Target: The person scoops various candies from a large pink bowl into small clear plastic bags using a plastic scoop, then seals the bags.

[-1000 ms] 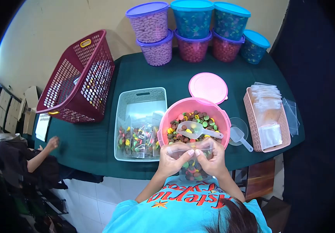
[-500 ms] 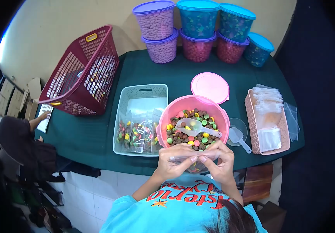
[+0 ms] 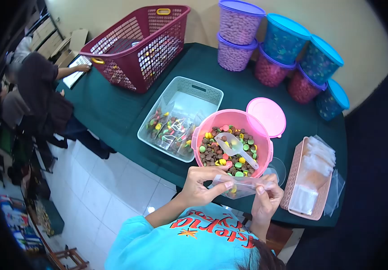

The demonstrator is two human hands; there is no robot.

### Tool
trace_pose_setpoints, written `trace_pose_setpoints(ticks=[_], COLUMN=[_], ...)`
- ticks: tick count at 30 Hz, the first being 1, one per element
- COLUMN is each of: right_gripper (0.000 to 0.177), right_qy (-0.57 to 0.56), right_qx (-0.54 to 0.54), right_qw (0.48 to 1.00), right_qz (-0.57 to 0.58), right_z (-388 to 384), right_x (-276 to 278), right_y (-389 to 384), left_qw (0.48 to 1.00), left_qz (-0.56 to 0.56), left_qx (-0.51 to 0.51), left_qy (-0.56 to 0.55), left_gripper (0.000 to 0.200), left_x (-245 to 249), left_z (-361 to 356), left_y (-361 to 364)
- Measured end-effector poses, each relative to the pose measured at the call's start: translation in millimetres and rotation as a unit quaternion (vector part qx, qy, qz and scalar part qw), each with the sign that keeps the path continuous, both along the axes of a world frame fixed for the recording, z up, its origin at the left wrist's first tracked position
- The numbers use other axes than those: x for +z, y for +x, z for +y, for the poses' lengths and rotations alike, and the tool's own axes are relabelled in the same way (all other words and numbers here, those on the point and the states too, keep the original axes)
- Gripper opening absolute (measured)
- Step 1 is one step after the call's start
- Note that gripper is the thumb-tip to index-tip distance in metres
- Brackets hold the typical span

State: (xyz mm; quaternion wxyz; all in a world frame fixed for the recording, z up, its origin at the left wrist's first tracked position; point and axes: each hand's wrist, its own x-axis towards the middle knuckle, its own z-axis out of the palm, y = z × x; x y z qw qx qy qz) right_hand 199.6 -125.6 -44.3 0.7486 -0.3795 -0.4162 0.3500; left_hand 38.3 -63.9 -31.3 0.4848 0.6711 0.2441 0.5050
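Note:
A clear plastic bag [image 3: 238, 185] with colourful candies in its lower part is stretched between my hands. My left hand [image 3: 203, 185] pinches its top edge on the left. On the right, the thumb and fingers of my right hand [image 3: 267, 198] are closed on the same edge. Just beyond the bag stands a pink tub [image 3: 270, 155] of brown, green, yellow and pink button-shaped candies [image 3: 212, 155]. A clear scoop [image 3: 234, 146] lies on top of them. Left of the tub, a pale green basket [image 3: 180, 90] holds several filled clear bags [image 3: 172, 130].
A pink lid [image 3: 266, 117] lies behind the tub. To the right, a pink basket [image 3: 293, 180] holds empty clear bags [image 3: 316, 157]. Lidded candy tubs [image 3: 284, 40] are stacked along the wall. A maroon laundry basket [image 3: 140, 49] stands back left, near another person [image 3: 41, 85].
The view has turned, so the table appears tilted. My right hand has slid outward along the bag's top edge, and my hands are farther apart.

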Motion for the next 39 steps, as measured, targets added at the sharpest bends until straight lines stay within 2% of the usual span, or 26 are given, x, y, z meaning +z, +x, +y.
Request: trace_pose_setpoints(ticks=[7,9,10,13,15,16,17,20,21,24,27,29,30,31,33,34,36,37,38,39], right_gripper=[0.008,0.008,0.008,0.008,0.016,0.032,0.032,0.048,0.047,0.044,0.040,0.038,0.038,0.040,0.048,0.048,0.061,0.070,0.070,0.069], right_qy=[0.011,0.014,0.002,-0.012,-0.069,-0.055,-0.057,-0.135,-0.146,-0.198,-0.189,-0.173,-0.166,-0.162,-0.179,-0.176,-0.241,-0.237,-0.239,-0.241], right_qx=[0.062,0.075,0.095,0.128,0.140,0.189,0.182,0.209,0.193,0.127,0.080,0.024,0.000,-0.012,-0.021,-0.030,0.002,0.024,0.022,0.019], right_qw=[0.998,0.997,0.995,0.990,0.988,0.979,0.981,0.963,0.959,0.958,0.974,0.985,0.985,0.985,0.981,0.981,0.970,0.969,0.968,0.967], right_qz=[0.006,0.018,0.035,0.050,0.009,0.042,0.046,-0.101,-0.147,-0.162,-0.092,0.013,0.041,0.050,0.075,0.074,-0.019,-0.070,-0.074,-0.078], right_z=[9,15,19,27,33,36,40,54,60,75,96,104,108,113,118,122,131,135,142,148], right_x=[-2,-2,-2,-9,-12,-14,-11,-7,-9,-10,-19,-22,-22,-24,-34,-36,-39,-49,-57,-63], right_y=[-2,-8,-11,-17,-26,-35,-47,-86,-101,-143,-169,-182,-188,-191,-198,-201,-206,-209,-212,-215], left_qw=[0.999,0.986,0.984,0.987,0.990,0.983,0.974,0.961,0.952,0.949,0.942,0.947,0.923,0.919,0.912,0.903,0.901,0.898,0.875,0.875], left_qz=[-0.032,-0.084,-0.107,-0.081,-0.056,-0.081,-0.104,-0.114,-0.133,-0.113,-0.120,-0.063,-0.052,-0.047,0.066,0.077,0.055,0.032,0.009,0.013], left_qx=[0.006,-0.041,-0.058,-0.062,-0.072,-0.064,-0.057,-0.064,-0.057,-0.072,-0.103,-0.158,-0.216,-0.227,-0.270,-0.263,-0.246,-0.221,-0.207,-0.216], left_qy=[-0.038,-0.138,-0.128,-0.125,-0.111,-0.153,-0.195,-0.243,-0.269,-0.285,-0.296,-0.273,-0.314,-0.318,-0.301,-0.330,-0.354,-0.379,-0.437,-0.432], left_gripper=[0.012,0.015,0.016,0.016,0.017,0.017,0.018,0.022,0.023,0.028,0.034,0.040,0.043,0.043,0.040,0.037,0.036,0.035,0.044,0.044], left_x=[-3,3,-2,-4,-11,-14,-16,-26,-29,-48,-45,-43,-40,-44,-56,-58,-65,-67,-65,-70], left_z=[-9,-7,-3,11,23,29,34,57,66,97,126,140,145,149,156,158,164,167,169,171], left_y=[-21,-29,-31,-47,-63,-71,-81,-115,-125,-157,-171,-178,-182,-186,-194,-195,-196,-195,-195,-197])
